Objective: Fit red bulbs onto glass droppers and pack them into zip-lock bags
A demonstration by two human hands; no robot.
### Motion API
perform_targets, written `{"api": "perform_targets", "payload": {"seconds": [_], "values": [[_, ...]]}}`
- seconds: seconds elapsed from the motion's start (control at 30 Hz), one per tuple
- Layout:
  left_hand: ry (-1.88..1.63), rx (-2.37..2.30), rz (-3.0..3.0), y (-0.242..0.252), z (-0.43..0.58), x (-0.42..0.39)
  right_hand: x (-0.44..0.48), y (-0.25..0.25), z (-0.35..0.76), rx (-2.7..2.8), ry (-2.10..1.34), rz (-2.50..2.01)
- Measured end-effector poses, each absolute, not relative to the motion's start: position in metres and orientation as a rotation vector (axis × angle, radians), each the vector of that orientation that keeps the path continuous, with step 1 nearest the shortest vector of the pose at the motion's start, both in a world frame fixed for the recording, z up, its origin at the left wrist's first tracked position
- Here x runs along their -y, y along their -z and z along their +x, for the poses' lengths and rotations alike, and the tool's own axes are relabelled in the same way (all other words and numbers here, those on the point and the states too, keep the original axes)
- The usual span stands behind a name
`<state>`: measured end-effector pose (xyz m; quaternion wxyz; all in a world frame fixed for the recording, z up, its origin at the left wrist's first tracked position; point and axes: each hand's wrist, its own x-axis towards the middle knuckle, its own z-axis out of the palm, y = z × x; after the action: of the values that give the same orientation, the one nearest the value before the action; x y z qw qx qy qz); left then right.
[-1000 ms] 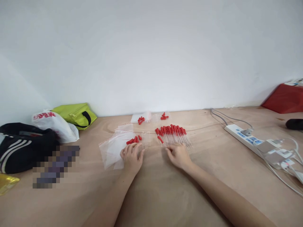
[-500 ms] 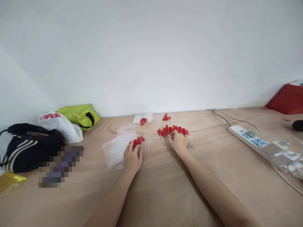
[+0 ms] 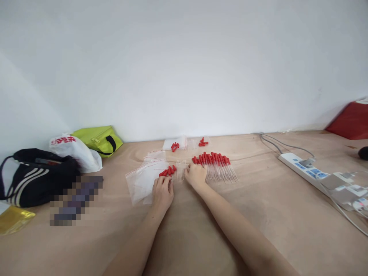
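My left hand (image 3: 163, 193) rests on the table with its fingers curled together, just in front of a small pile of loose red rubber bulbs (image 3: 168, 171). Whatever lies under its fingertips is hidden. My right hand (image 3: 196, 175) is bent closed beside a short row of thin clear tubes (image 3: 180, 170), its fingertips out of sight. It also covers the left end of a row of droppers (image 3: 218, 168), clear tubes with red bulbs fitted on their far ends. Clear zip bags (image 3: 140, 182) lie flat to the left of the bulbs.
Near the wall are more red bulbs (image 3: 203, 142), with further bulbs on a white bag (image 3: 169, 144). A power strip (image 3: 301, 165) with plugs and cables stands right. Left are a green bag (image 3: 100, 138), a white plastic bag (image 3: 76, 151) and a black bag (image 3: 40, 180).
My right hand has moved left from the middle of the dropper row to its left end, near the clear tubes. My left hand's thumb has drawn in toward its fingers.
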<state>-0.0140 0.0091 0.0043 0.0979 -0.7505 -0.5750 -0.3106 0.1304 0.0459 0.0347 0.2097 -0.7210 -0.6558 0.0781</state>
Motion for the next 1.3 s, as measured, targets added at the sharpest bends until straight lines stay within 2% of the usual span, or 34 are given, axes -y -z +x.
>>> {"api": "perform_targets", "payload": {"seconds": [0.43,0.63,0.8,1.03,1.3], "values": [[0.991,1.736,-2.159,0.003,-0.018,-0.014,-0.057,-0.042,0.123,1.797,-0.389,-2.117],[1.039,1.757,-2.23,-0.002,-0.018,-0.011,-0.013,-0.019,0.162,2.008,-0.107,-1.532],[1.231,1.703,-2.402,-0.006,0.0,0.001,0.027,0.002,0.213,2.072,-0.061,-1.169],[1.198,1.5,-2.871,-0.013,0.029,0.021,0.039,0.001,0.238,2.055,0.063,-1.18],[1.279,1.506,-2.948,-0.017,0.03,0.022,0.034,0.0,0.228,2.129,0.071,-1.165]]}}
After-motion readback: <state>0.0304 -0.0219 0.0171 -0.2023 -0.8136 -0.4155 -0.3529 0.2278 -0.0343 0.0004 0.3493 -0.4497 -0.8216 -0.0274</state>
